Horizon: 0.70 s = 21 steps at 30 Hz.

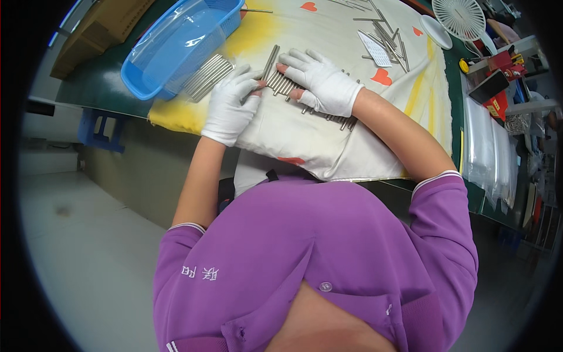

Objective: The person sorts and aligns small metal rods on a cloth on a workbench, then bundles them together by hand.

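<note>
My left hand (233,108), in a white glove with bare fingertips, is closed, its thumb and index finger together at the lower end of a metal rod (271,60). That rod stands out beyond a row of similar thin rods (280,85) on the white cloth. My right hand (324,84), gloved the same way, lies over the row with its fingers stretched out and covers part of it. More rod ends (342,122) show below its palm and wrist. Left of my left hand is another group of rods (206,79), side by side under clear plastic.
A blue plastic basket (134,82) with clear film stands at the upper left, near a cardboard box (105,32). Loose rods (390,41) and a white paper slip (374,48) lie at the far right of the cloth (281,132). Beyond are a white fan (458,17) and plastic bags (487,144).
</note>
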Motion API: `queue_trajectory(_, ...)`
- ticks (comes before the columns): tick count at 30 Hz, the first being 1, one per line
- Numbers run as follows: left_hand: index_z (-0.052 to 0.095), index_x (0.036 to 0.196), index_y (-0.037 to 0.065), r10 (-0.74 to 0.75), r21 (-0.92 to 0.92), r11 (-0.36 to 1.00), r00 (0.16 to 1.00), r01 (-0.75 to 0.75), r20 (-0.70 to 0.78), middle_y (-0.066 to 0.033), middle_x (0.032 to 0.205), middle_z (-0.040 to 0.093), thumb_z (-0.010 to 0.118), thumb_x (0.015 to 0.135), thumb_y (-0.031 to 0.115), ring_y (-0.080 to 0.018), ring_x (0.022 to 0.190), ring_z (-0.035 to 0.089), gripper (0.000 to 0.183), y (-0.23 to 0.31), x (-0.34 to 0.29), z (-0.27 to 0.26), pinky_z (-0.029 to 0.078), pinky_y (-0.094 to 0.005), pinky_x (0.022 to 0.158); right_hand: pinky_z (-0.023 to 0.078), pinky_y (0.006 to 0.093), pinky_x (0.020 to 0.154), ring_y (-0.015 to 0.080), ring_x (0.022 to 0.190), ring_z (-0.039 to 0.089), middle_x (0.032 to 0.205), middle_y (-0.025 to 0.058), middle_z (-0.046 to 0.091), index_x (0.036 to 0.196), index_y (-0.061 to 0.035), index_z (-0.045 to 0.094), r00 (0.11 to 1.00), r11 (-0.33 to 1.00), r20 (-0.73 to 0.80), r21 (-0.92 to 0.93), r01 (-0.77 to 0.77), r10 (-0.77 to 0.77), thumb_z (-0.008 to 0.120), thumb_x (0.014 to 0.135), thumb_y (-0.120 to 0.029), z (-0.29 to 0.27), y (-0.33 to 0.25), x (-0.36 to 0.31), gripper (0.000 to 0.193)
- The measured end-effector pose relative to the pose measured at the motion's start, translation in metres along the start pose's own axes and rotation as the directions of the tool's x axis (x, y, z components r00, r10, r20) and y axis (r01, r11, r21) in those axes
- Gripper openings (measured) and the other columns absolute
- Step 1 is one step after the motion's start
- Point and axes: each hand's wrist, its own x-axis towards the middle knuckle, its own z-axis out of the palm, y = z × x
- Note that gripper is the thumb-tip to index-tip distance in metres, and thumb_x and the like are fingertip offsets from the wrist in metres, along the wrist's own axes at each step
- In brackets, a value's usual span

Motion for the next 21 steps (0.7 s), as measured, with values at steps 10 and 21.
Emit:
queue_trajectory(10, 0.049, 0.130, 0.002, 0.028, -0.015, 1.000, 0.980, -0.025, 0.199, -0.0185, 0.133, 0.050, 0.079, 0.069, 0.021, -0.0340, 0.125, 0.047, 0.071, 0.011, 0.023, -0.008, 0.036, -0.0385, 0.106, 0.024, 0.0491, 0.110, 0.0371, 0.132, 0.035, 0.142, 0.0188, 0.039, 0.137, -0.0071, 0.042, 0.826, 0.812, -0.012, -0.177, -0.556, 0.563, 0.054, 0.087, -0.043, -0.068, -0.019, -0.214, 0.063)
queue_trajectory(21, 0.048, 0.130, 0.002, 0.056, 0.003, 0.998, 0.946, -0.060, 0.319, -0.0229, 0.135, 0.045, 0.077, 0.069, 0.035, -0.0414, 0.126, 0.040, 0.075, 0.025, 0.035, 0.022, 0.032, -0.0443, 0.106, 0.041, 0.0428, 0.096, 0.0373, 0.113, 0.052, 0.121, 0.0151, 0.056, 0.121, -0.0057, 0.056, 0.871, 0.893, -0.209, 0.032, -0.449, 0.445, 0.066, 0.077, -0.023, -0.117, -0.051, -0.180, 0.048)
